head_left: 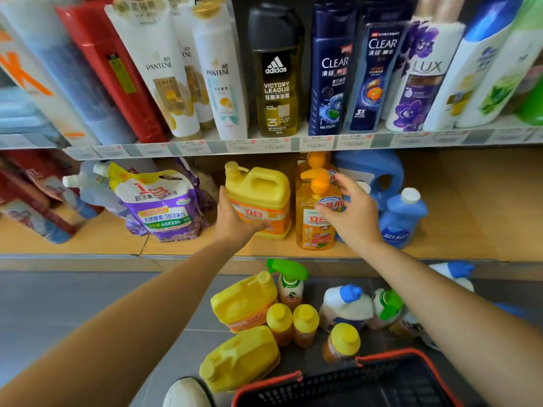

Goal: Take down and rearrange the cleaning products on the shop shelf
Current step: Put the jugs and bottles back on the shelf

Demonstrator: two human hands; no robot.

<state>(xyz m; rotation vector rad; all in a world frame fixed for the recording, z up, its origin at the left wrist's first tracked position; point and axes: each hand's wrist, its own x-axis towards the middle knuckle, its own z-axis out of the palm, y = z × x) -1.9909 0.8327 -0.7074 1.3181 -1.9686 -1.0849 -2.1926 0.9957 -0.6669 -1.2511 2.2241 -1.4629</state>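
While left hand (235, 220) grips it, jug (261, 188) stands near shelf edge (88, 256).

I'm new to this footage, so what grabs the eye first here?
Two bare arms reach into the lower shelf: the left hand grips a yellow jug, the right hand spreads open at an orange pump bottle. Below, yellow jugs and bottles crowd the floor beside a red-rimmed basket.

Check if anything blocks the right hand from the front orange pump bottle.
Nothing visible. The right hand has its fingertips at the front orange pump bottle; the small blue bottle stands right of the hand, not between. The left hand grips the yellow jug alongside.
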